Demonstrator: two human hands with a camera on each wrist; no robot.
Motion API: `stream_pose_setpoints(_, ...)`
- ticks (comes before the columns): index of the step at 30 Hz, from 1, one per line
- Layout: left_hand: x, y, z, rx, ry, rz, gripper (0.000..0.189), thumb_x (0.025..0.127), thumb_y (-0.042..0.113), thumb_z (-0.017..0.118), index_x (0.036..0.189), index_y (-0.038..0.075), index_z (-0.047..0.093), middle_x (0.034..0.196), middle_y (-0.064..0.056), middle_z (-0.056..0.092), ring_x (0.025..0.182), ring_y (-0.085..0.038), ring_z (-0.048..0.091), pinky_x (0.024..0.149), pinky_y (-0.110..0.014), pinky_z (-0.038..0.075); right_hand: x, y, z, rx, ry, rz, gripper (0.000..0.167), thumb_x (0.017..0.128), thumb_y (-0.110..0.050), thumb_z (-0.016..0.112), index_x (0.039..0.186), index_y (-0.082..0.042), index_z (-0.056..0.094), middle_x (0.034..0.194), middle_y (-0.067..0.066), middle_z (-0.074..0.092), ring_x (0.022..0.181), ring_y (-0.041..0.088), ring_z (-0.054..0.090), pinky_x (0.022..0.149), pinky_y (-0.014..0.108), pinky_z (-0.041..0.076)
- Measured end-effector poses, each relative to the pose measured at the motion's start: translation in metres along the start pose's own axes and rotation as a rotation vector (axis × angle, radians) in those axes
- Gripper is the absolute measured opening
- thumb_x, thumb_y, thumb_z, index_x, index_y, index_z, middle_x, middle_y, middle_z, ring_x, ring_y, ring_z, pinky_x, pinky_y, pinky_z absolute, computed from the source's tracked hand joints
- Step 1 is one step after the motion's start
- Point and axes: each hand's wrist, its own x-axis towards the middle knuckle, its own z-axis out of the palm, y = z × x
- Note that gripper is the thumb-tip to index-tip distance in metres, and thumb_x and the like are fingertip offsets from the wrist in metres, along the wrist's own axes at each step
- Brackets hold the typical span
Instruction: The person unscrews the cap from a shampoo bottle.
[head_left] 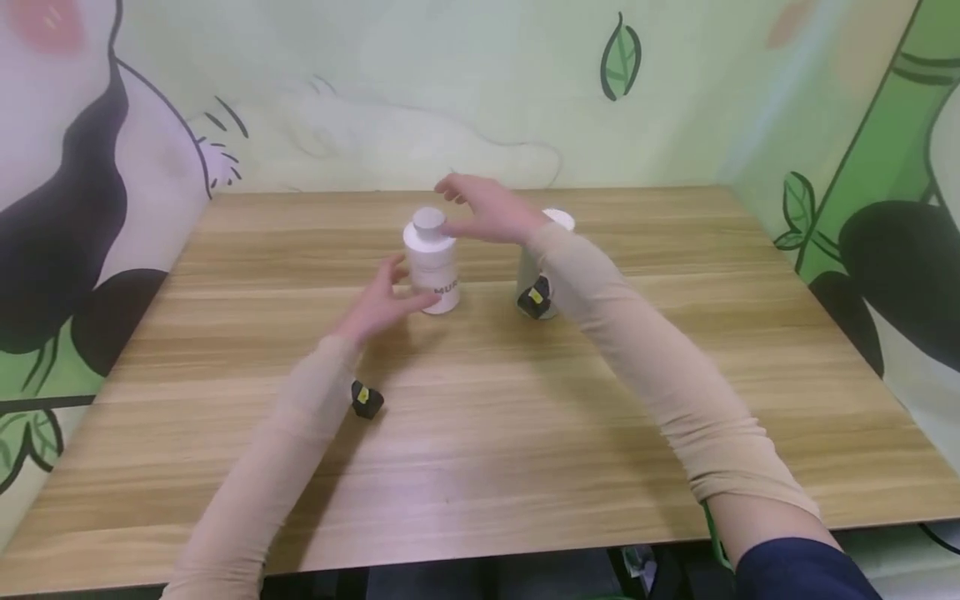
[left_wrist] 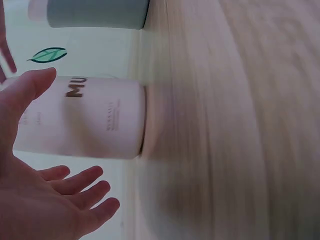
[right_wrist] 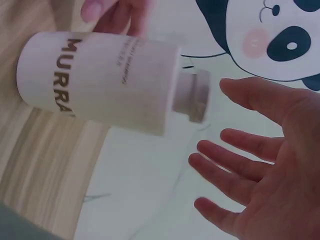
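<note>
A white bottle (head_left: 431,262) with a white cap (head_left: 429,220) and dark "MURRA" lettering stands upright on the wooden table (head_left: 480,433). Close to its lower left side is my left hand (head_left: 386,296), thumb in front and fingers spread; whether it touches the bottle I cannot tell. My right hand (head_left: 491,208) hovers at cap height on the other side. In the right wrist view, a gap separates its spread fingers (right_wrist: 225,180) from the cap. A grey-green bottle (head_left: 528,271) with a white top stands further right, partly hidden by the right forearm.
Behind the table rises a wall (head_left: 360,100) painted with pandas and leaves, meeting the back edge. Another painted wall (head_left: 847,167) borders the right side. Small black wrist devices (head_left: 367,400) stick out from both sleeves. Dark items lie below the front edge.
</note>
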Motion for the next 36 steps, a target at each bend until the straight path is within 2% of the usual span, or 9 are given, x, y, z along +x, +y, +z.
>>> stream_pose_setpoints(3,0.01,0.0,0.007,-0.032,0.002,0.015,0.098,0.083,0.039,0.074,0.154,0.011,0.013,0.158,-0.019,0.027,0.145,-0.037,0.028,0.118,-0.058,0.022,0.009,-0.002,0.011,0.03,0.012,-0.012,0.06,0.091,-0.023,0.065,0.141,-0.001,0.041,0.142,0.017,0.05,0.131,0.029,0.048,0.111,0.042,0.04)
stream_pose_setpoints(8,0.022,0.003,0.014,-0.075,0.018,0.031,0.088,0.082,0.032,0.076,0.149,0.008,0.025,0.151,-0.018,0.038,0.14,-0.034,0.037,0.119,-0.051,0.026,0.017,-0.005,0.025,0.017,0.064,-0.009,0.052,0.091,-0.019,0.066,0.136,-0.001,0.048,0.137,0.015,0.055,0.127,0.028,0.052,0.109,0.038,0.042)
stream_pose_setpoints(12,0.024,0.004,0.016,-0.091,0.043,0.058,0.083,0.081,0.026,0.077,0.146,0.009,0.028,0.147,-0.015,0.043,0.136,-0.032,0.042,0.118,-0.049,0.028,0.019,-0.009,0.028,-0.004,0.093,-0.004,0.049,0.091,-0.019,0.065,0.134,-0.002,0.05,0.137,0.014,0.056,0.128,0.028,0.052,0.111,0.038,0.041)
stream_pose_setpoints(16,0.025,0.005,0.017,-0.1,0.055,0.115,0.081,0.079,0.02,0.078,0.145,0.012,0.032,0.145,-0.012,0.046,0.135,-0.03,0.044,0.118,-0.047,0.028,0.021,-0.011,0.029,-0.009,0.108,-0.003,0.047,0.091,-0.017,0.065,0.134,-0.002,0.051,0.136,0.014,0.057,0.128,0.027,0.052,0.111,0.037,0.04)
stream_pose_setpoints(20,0.025,0.004,0.018,-0.096,0.075,0.134,0.078,0.078,0.02,0.079,0.142,0.014,0.036,0.142,-0.01,0.049,0.132,-0.029,0.046,0.117,-0.046,0.031,0.021,-0.012,0.03,-0.008,0.117,0.001,0.046,0.091,-0.016,0.066,0.132,-0.002,0.052,0.135,0.014,0.058,0.126,0.027,0.053,0.111,0.037,0.041)
stream_pose_setpoints(28,0.014,0.004,0.018,-0.042,0.113,0.118,0.08,0.075,0.024,0.082,0.141,0.015,0.04,0.142,-0.01,0.051,0.131,-0.03,0.047,0.113,-0.049,0.035,0.008,-0.016,0.029,0.048,0.125,-0.017,0.04,0.087,-0.014,0.07,0.123,-0.002,0.059,0.124,0.013,0.064,0.114,0.025,0.059,0.1,0.035,0.049)
stream_pose_setpoints(36,-0.015,0.016,0.017,0.031,0.07,0.151,0.08,0.072,0.026,0.083,0.14,0.017,0.042,0.137,-0.009,0.055,0.127,-0.029,0.05,0.108,-0.051,0.04,-0.027,-0.014,0.021,0.092,0.155,-0.074,0.035,0.085,-0.019,0.072,0.114,-0.003,0.064,0.113,0.01,0.069,0.102,0.02,0.061,0.093,0.032,0.05)
